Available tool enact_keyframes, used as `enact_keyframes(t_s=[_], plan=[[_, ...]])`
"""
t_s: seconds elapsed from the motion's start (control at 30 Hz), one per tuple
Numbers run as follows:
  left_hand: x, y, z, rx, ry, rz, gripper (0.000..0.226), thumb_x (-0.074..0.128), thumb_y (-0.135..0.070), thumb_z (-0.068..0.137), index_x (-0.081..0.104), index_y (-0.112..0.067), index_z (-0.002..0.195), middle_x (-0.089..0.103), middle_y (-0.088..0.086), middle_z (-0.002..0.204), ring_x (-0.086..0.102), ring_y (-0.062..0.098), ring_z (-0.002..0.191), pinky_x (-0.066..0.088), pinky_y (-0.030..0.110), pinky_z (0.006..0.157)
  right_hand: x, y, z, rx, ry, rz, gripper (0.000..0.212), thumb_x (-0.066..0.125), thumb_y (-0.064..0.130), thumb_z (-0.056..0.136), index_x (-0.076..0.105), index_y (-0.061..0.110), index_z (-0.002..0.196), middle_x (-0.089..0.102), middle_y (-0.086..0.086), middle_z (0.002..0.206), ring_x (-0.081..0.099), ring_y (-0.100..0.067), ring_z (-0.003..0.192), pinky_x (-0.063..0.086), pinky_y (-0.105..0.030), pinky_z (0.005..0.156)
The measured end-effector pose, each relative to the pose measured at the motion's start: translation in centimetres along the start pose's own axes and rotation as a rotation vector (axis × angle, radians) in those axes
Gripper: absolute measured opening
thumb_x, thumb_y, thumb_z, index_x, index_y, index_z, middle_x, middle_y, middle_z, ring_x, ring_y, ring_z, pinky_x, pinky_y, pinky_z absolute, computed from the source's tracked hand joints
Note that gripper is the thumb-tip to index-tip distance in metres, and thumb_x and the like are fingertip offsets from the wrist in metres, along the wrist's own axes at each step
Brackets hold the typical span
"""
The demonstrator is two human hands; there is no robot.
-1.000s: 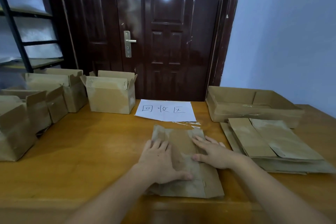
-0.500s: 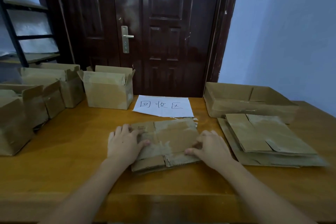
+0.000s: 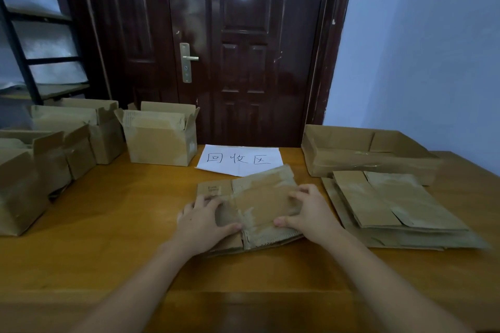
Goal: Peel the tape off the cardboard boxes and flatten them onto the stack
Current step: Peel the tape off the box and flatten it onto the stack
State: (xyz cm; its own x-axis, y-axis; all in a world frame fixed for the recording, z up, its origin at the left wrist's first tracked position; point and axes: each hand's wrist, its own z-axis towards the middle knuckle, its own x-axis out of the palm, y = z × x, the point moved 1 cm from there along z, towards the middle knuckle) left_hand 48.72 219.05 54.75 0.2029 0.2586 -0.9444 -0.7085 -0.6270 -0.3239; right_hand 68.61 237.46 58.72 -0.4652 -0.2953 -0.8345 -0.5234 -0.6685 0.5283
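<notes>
A flattened cardboard box [image 3: 259, 200] lies at the middle of the wooden table [image 3: 113, 224], its far edge tilted up a little over the paper sign. My left hand [image 3: 203, 220] grips its left end, thumb on top near the front edge. My right hand [image 3: 308, 213] grips its right end, thumb pressed on the front flap. The stack of flattened boxes [image 3: 392, 211] lies just to the right, apart from the box in my hands.
Several upright open boxes [image 3: 159, 140] stand along the left and back left. A wide shallow cardboard tray [image 3: 365, 154] sits behind the stack. A white paper sign [image 3: 240, 159] with handwriting lies at the back middle. A dark door is behind the table.
The flattened box was turned from lengthwise to crosswise. Both hands went from pressing flat on it to gripping its two ends, and its far edge has lifted.
</notes>
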Motion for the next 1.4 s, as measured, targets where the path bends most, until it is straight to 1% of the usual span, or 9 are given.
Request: enact_keyframes(t_s=[0.17,0.53,0.67,0.8,0.93,1.03,1.13,1.27,1.4], plan=[[-0.8,-4.6,2.1,-0.066,-0.052,-0.43,0.093,0.092,-0.067,0.051,0.06,-0.038,0.133,0.03,-0.008,0.148,0.025,0.027,0.141,0.033,0.05,0.116,-4.9,-1.0,0.0,0.011,-0.093,-0.026,0.098,0.089,0.055,0.064,0.053,0.015,0.146,0.035,0.009,0.142,0.034,-0.015,0.134,0.035,-0.037,0.115],[0.0,-23.1,6.1,0.125,0.085,-0.587,0.094,0.095,-0.055,0.061,0.06,-0.026,0.143,0.03,-0.004,0.156,0.025,0.027,0.143,0.029,0.05,0.119,-17.9,-12.3,-2.5,0.221,-0.17,-0.128,0.087,0.087,0.049,0.072,0.054,0.016,0.145,0.041,0.0,0.148,0.041,-0.023,0.137,0.034,-0.041,0.115],[1.6,-28.2,6.2,0.194,0.158,-0.638,0.091,0.091,-0.053,0.07,0.055,-0.023,0.147,0.029,-0.001,0.161,0.023,0.031,0.146,0.028,0.053,0.119,-20.6,-17.4,-3.5,0.256,-0.242,-0.097,0.055,0.071,0.044,0.09,0.063,0.017,0.138,0.048,-0.005,0.149,0.047,-0.025,0.135,0.035,-0.036,0.108],[3.3,-30.8,6.0,0.227,0.221,-0.621,0.094,0.084,-0.062,0.074,0.051,-0.021,0.151,0.028,0.002,0.163,0.021,0.033,0.148,0.026,0.052,0.119,-19.8,-21.1,-3.3,0.33,-0.229,-0.131,0.048,0.061,0.045,0.098,0.065,0.016,0.135,0.054,-0.008,0.145,0.051,-0.028,0.132,0.039,-0.036,0.104],[5.8,-29.9,5.8,0.342,0.326,-0.206,0.112,0.059,-0.092,0.07,0.035,-0.027,0.159,0.017,0.003,0.17,0.017,0.037,0.151,0.02,0.055,0.118,-17.0,-23.6,-2.8,0.397,-0.147,-0.136,0.047,0.061,0.047,0.098,0.065,0.014,0.131,0.066,-0.007,0.129,0.061,-0.023,0.108,0.048,-0.031,0.086],[7.5,-29.2,6.1,0.442,0.283,-0.002,0.129,0.037,-0.104,0.062,0.02,-0.027,0.164,0.006,0.004,0.173,0.002,0.035,0.156,0.006,0.059,0.121,-16.0,-24.5,-2.2,0.426,-0.111,-0.253,0.05,0.054,0.052,0.1,0.057,0.021,0.139,0.058,-0.007,0.126,0.058,-0.027,0.113,0.05,-0.039,0.093],[7.9,-29.5,6.8,0.57,0.265,0.047,0.128,0.039,-0.099,0.072,0.01,-0.016,0.166,-0.001,0.005,0.173,-0.009,0.028,0.158,-0.004,0.053,0.125,-16.1,-23.7,-0.8,0.429,-0.009,-0.437,0.048,0.045,0.052,0.103,0.048,0.033,0.147,0.054,-0.007,0.129,0.051,-0.029,0.119,0.048,-0.042,0.096],[8.6,-29.2,6.8,0.684,0.283,0.096,0.101,0.024,-0.092,0.085,-0.004,-0.037,0.164,-0.014,0.009,0.172,-0.015,0.026,0.158,-0.005,0.046,0.126,-14.8,-22.0,0.3,0.425,0.078,-0.437,0.093,0.025,0.087,0.087,0.033,0.026,0.157,0.032,-0.009,0.162,0.034,-0.037,0.144,0.035,-0.051,0.114],[8.9,-29.1,6.6,0.727,0.245,0.141,0.088,0.014,-0.088,0.09,0.007,-0.041,0.164,-0.007,0.004,0.173,-0.011,0.022,0.158,-0.005,0.047,0.126,-12.6,-21.4,0.0,0.469,0.081,-0.528,0.118,-0.004,0.099,0.068,0.01,0.029,0.162,0.007,-0.014,0.169,0.008,-0.04,0.153,0.012,-0.059,0.121]])
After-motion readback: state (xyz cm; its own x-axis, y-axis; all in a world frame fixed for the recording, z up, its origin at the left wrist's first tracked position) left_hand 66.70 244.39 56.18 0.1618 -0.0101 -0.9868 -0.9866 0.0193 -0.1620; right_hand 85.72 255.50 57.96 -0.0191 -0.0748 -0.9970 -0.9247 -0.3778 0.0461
